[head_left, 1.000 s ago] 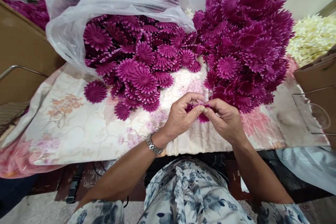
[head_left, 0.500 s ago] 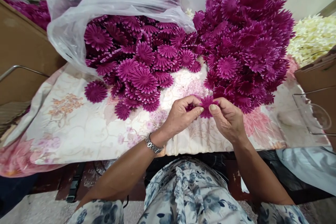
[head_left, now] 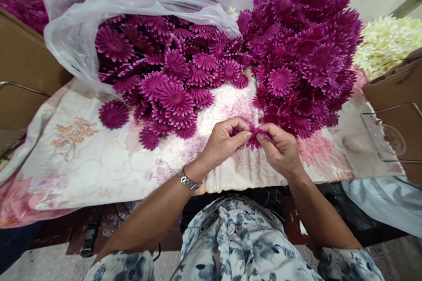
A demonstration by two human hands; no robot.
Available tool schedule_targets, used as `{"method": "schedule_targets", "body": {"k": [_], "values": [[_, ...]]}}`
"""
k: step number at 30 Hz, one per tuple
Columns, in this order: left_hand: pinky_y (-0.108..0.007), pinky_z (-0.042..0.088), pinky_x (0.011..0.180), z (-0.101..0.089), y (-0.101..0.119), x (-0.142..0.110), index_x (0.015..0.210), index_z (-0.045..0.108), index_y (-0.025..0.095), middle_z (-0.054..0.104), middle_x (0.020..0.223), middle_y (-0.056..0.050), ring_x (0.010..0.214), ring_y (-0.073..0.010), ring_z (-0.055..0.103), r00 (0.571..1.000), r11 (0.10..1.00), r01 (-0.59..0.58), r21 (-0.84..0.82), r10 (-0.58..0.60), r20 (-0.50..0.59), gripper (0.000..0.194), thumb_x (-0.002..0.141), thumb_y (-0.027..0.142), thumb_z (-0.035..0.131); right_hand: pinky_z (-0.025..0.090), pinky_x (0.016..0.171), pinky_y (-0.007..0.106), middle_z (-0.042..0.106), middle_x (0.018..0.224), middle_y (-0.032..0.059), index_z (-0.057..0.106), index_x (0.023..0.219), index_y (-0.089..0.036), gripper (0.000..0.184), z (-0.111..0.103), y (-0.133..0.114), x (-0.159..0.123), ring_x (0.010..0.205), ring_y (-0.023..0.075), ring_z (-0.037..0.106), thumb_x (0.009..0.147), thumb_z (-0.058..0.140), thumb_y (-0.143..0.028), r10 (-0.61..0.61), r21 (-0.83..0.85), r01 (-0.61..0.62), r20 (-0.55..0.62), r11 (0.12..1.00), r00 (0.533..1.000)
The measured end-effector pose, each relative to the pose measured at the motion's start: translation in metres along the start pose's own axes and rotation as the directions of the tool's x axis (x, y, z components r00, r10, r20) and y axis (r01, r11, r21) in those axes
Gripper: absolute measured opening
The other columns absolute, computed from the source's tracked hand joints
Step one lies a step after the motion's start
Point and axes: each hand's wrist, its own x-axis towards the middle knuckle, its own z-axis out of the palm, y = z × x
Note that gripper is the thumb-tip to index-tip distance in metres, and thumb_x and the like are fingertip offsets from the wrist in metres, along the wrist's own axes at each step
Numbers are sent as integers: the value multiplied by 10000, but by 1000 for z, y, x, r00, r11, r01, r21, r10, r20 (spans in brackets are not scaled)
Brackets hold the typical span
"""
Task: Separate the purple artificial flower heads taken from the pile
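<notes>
Between my two hands is a magenta artificial flower [head_left: 253, 141], pinched from both sides above the front part of the table. My left hand [head_left: 227, 138], with a metal watch on its wrist, has thumb and forefinger closed on the petals; more magenta petals show under its fingers. My right hand [head_left: 279, 147] grips the flower's other side, thumb on top. The flower's middle is partly hidden by the fingertips. Beyond the left hand lies a loose pile of magenta flower heads [head_left: 174, 96], and a tall heap of separated magenta petals and flowers [head_left: 303, 52] rises beyond the right hand.
A clear plastic bag [head_left: 75, 44] opens over the left pile. One flower head [head_left: 114, 114] lies apart on the floral tablecloth [head_left: 108, 162]. Cardboard boxes [head_left: 29, 48] flank the table, and cream-coloured flowers [head_left: 389, 44] are at the far right.
The flower between my fingers now looks bunched and folded, where before it faced up flatter. Both hands have stayed close together. The whole view has shifted slightly.
</notes>
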Motion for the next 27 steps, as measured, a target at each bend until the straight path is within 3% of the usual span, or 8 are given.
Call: {"method": "schedule_targets", "body": {"k": [5, 9, 13, 16, 20, 24, 27], "values": [[-188, 315, 439, 1, 0, -1, 662, 513, 164, 462, 540, 55, 452, -43, 385, 1000, 1000, 15, -4, -15, -18, 204, 759, 292, 639, 468, 551, 204, 675, 720, 3, 608, 948, -173, 147, 2, 0, -1, 591, 99, 603, 869, 485, -188, -39, -106, 36, -32, 994, 999], [-191, 303, 439, 0, 0, -3, 647, 503, 166, 456, 545, 55, 453, -42, 372, 1000, 1000, 10, 8, -10, 17, 188, 770, 255, 614, 540, 721, 225, 723, 1004, 65, 591, 1093, -176, 269, 1, -1, 0, 840, 134, 692, 867, 452, -128, -113, -200, 109, -7, 974, 994], [-206, 299, 447, -2, -4, -5, 601, 491, 169, 425, 528, 55, 460, -53, 364, 997, 999, -20, -33, 18, -70, 217, 735, 239, 647, 547, 771, 240, 694, 1122, 80, 543, 1187, -181, 352, -1, -6, -1, 924, 144, 688, 860, 434, -109, -138, -228, 135, 3, 964, 990], [-213, 290, 450, 0, -6, -6, 581, 496, 168, 419, 512, 51, 466, -61, 368, 990, 997, -50, -54, 42, -131, 226, 712, 236, 666, 538, 689, 237, 698, 1081, 64, 523, 1192, -195, 350, -3, -11, -3, 793, 130, 685, 863, 429, -121, -112, -234, 109, -1, 966, 994], [-209, 307, 441, 0, -3, -5, 609, 515, 167, 444, 510, 52, 444, -57, 387, 997, 991, -8, -136, -3, -76, 217, 717, 278, 668, 486, 573, 215, 688, 901, 32, 528, 1097, -189, 255, -6, -15, -3, 624, 104, 632, 859, 451, -142, -57, -242, 48, -30, 969, 998], [-209, 321, 417, -2, 1, -2, 701, 559, 167, 515, 516, 37, 426, -71, 438, 998, 969, 66, -237, -60, 32, 209, 761, 358, 619, 478, 578, 193, 662, 793, 8, 556, 943, -193, 157, -9, -13, 0, 633, 94, 627, 850, 465, -106, -183, -259, 177, 0, 949, 983], [-196, 321, 420, -2, 1, -1, 690, 551, 157, 491, 513, 49, 424, -55, 418, 990, 973, 120, -196, -103, 97, 211, 755, 337, 639, 495, 613, 197, 668, 781, 7, 566, 928, -196, 181, -9, -11, 1, 678, 100, 648, 844, 457, -78, -265, -282, 260, 22, 924, 964]]}}
